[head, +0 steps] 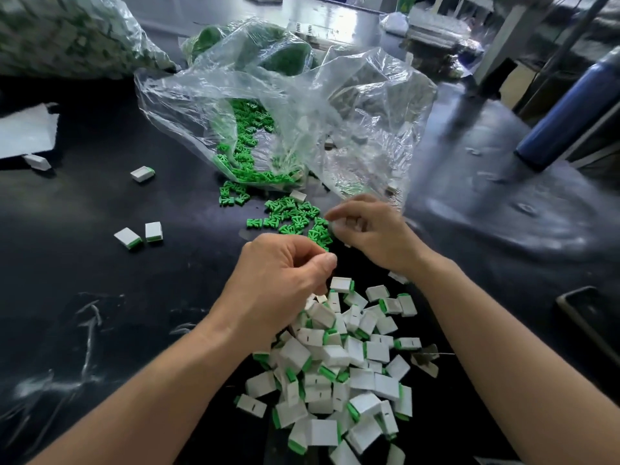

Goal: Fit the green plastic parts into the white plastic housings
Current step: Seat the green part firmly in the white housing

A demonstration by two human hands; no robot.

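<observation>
The small green plastic parts lie scattered just beyond your hands; I'd judge them light, stiff and slippery, so pinch each by its flat sides. Your right hand seems to pinch a white plastic housing; your left hand curls fingertips to thumb, contents hidden.

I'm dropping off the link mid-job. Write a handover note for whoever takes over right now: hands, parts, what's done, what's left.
Left hand: fingers curled, tips pinched; what it holds is hidden.
Right hand: fingers curled at the edge of the loose green parts; its hold is blurred.
The green parts spill from the clear bag onto the black table.
Done: pile of fitted housings nearest the person; stray fitted housings lie at left.
Left: many green parts to fit.
</observation>
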